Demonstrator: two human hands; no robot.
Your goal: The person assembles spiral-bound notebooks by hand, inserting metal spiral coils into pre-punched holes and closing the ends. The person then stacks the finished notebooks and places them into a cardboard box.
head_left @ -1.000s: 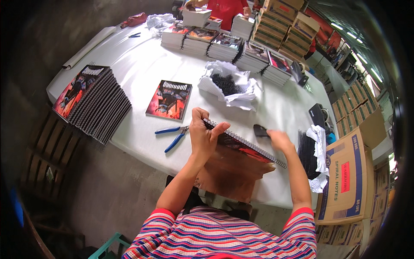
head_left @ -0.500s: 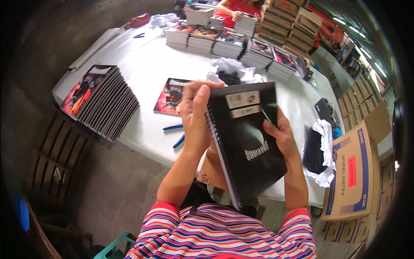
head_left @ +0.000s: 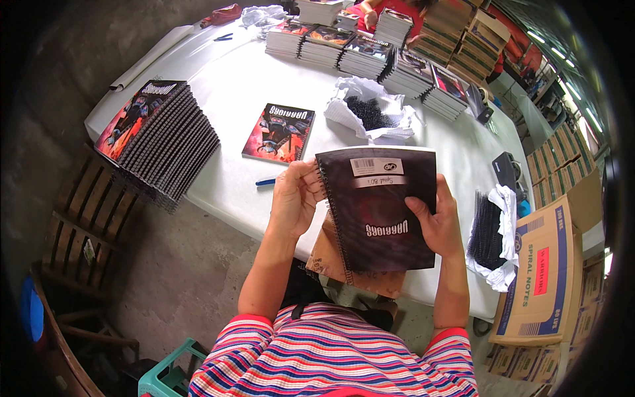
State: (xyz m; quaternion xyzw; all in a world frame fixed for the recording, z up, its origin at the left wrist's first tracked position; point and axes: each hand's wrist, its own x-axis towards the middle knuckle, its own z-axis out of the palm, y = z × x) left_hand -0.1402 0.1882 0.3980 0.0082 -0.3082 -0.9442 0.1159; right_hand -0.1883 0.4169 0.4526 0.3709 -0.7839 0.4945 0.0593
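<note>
A spiral notebook (head_left: 387,215) with a dark cover faces me, a white barcode label near its top edge. My right hand (head_left: 440,221) grips its right side, thumb lying on the cover and fingers behind. At the upper end of the black coil along the left side, my left hand (head_left: 296,198) has its fingers closed in a pinch. Just beyond, a notebook with a red and black illustrated cover (head_left: 279,134) lies on the white table (head_left: 228,142). One blue handle (head_left: 266,182) shows beside my left hand; the rest of that tool is hidden.
Crumpled white paper (head_left: 340,119) cradles loose black coils (head_left: 370,114). Stacked spiral notebooks (head_left: 165,142) stand at the left edge, with more book stacks (head_left: 364,56) at the back near a person in red (head_left: 400,13). Cartons (head_left: 539,278) and a coil bundle (head_left: 486,231) are at right.
The notebook has swung from a slant to nearly straight and faces me more squarely. My left hand has shifted from the top corner, thumb over it, to a pinch at the coil's upper end.
</note>
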